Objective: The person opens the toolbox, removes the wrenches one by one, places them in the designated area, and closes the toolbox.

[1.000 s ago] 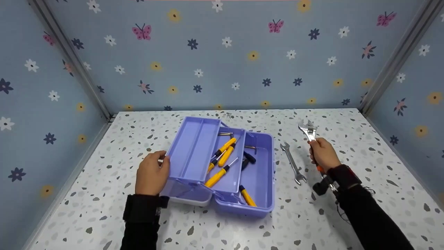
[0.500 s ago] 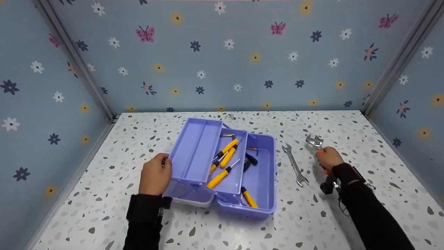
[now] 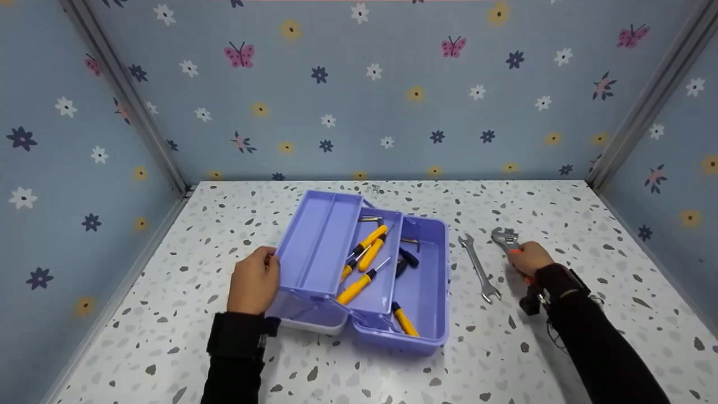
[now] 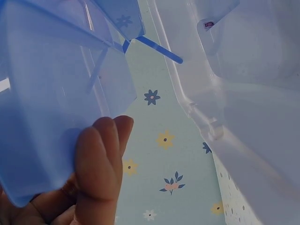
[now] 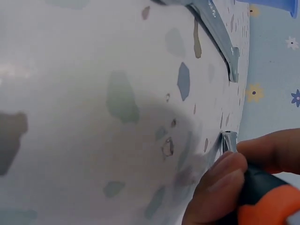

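In the head view a purple toolbox [image 3: 447,280] stands with its stepped trays spread. My left hand [image 3: 253,280] holds the left edge of its top tray [image 3: 300,247]; the left wrist view has thumb and fingers on either side of the translucent tray wall [image 4: 42,117]. To the right of the box, my right hand [image 3: 530,259] grips an adjustable wrench [image 3: 506,237] by its orange and black handle [image 5: 269,206], low over the table. Between hand and box lies a double open-end wrench [image 3: 478,269]. Whether the adjustable wrench touches the table is unclear.
Several yellow-handled screwdrivers [image 3: 354,287] and a hex key [image 3: 370,219] lie in the middle tray. The box bottom holds another yellow screwdriver handle [image 3: 405,320], a black-handled tool [image 3: 408,258] and a hex key. Flowered panels [image 3: 359,112] close the table's back and sides.
My right hand has lowered the adjustable wrench towards the table, its head coming nearer to me. The left hand keeps its hold on the tray. The head view has shifted slightly.
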The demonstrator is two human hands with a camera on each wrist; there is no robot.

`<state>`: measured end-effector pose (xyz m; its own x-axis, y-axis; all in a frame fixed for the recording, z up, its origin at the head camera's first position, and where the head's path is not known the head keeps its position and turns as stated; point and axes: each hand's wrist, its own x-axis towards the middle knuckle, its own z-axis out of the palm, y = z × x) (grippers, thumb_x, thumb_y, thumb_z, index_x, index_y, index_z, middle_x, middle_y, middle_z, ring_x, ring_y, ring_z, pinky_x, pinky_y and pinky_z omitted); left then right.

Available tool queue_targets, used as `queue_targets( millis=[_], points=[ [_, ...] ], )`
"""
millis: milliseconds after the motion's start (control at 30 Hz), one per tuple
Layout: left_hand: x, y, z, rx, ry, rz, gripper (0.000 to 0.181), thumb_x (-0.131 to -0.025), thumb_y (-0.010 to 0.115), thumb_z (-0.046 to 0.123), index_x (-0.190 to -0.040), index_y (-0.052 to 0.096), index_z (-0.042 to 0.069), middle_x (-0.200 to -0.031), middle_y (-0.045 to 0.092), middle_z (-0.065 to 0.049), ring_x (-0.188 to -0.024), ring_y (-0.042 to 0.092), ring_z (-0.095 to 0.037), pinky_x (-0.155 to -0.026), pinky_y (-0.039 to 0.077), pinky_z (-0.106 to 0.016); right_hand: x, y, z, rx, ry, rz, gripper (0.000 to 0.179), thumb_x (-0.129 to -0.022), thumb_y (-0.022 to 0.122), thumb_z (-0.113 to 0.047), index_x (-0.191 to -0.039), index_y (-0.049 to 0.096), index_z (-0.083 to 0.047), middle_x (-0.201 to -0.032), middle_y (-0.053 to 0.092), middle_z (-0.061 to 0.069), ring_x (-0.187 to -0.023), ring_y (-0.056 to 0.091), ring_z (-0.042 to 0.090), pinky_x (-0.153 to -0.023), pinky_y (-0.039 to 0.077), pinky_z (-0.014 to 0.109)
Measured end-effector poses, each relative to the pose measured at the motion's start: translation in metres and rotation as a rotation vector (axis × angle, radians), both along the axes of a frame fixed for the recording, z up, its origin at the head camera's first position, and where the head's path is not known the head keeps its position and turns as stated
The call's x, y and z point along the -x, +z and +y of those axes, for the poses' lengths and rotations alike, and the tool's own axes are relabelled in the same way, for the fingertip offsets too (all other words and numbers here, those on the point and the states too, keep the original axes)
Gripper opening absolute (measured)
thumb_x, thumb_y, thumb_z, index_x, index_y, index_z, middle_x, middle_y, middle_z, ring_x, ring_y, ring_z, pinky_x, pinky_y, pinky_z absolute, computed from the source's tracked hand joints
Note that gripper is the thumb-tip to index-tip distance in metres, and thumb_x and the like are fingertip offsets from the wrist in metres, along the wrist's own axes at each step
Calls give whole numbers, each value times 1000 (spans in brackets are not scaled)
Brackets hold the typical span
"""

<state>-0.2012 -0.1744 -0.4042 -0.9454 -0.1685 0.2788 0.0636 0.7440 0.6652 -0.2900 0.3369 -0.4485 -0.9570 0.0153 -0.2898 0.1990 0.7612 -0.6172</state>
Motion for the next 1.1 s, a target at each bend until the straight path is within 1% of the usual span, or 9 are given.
queue_targets(
  millis=[167,267,400,467,567,667,800,933,1100],
  points=[
    [1,0,2,11,4,12,29,-96,50,10,-113,66,-7,-98,72,-22,-85,68,-34,-76,53,-48,-2,5,2,6,18,-15,25,-93,46,-16,-78,58,0,-54,51,-6,-41,47,5,-42,40,20],
    [1,0,2,19,6,23,28,-96,51,10,-112,66,-8,-97,72,-22,-84,68,-34,-75,53,-48,-3,8,4,-11,31,-6,26,-93,49,-17,-82,62,4,-53,52,-6,-41,47,4,-43,41,20],
    [1,-1,1,25,6,31,28,-96,51,10,-112,66,-8,-96,72,-22,-81,68,-33,-74,53,-48,-4,7,6,-37,21,-11,32,-94,53,-20,-101,64,10,-58,57,-5,-46,50,5,-47,43,21],
    [1,-1,1,30,5,36,28,-96,51,10,-112,66,-8,-95,72,-22,-80,68,-33,-73,53,-48,-4,5,6,-31,-2,-26,39,-94,54,-21,-111,60,13,-63,59,-3,-48,51,6,-49,44,22],
    [1,-2,1,35,7,47,27,-95,52,9,-111,66,-8,-94,72,-22,-80,68,-34,-73,53,-49,-7,5,4,-33,-24,-32,45,-93,55,-23,-119,54,14,-71,63,2,-54,54,8,-53,46,23],
    [0,-3,1,37,8,53,27,-95,52,8,-111,66,-8,-94,72,-23,-80,68,-35,-73,53,-50,-9,5,2,-81,-22,-11,45,-92,56,-23,-118,54,15,-78,64,9,-60,54,11,-56,45,24],
    [0,-2,2,30,4,35,27,-96,51,9,-112,66,-8,-96,72,-23,-81,68,-34,-73,53,-49,-11,4,1,-154,-9,11,41,-91,56,-21,-111,56,15,-84,60,13,-63,53,14,-57,43,24],
    [-1,-1,3,25,-2,31,28,-96,51,9,-114,65,-9,-97,72,-23,-82,69,-34,-74,54,-48,-10,4,1,-165,-10,-11,38,-91,56,-20,-110,56,13,-85,59,14,-61,54,13,-55,44,24],
    [-1,0,3,36,-2,40,28,-96,52,8,-113,65,-9,-97,72,-24,-84,69,-36,-76,54,-50,-10,3,0,-168,-14,-39,41,-88,59,-17,-115,52,13,-93,59,19,-63,56,15,-55,46,25]
  ],
)
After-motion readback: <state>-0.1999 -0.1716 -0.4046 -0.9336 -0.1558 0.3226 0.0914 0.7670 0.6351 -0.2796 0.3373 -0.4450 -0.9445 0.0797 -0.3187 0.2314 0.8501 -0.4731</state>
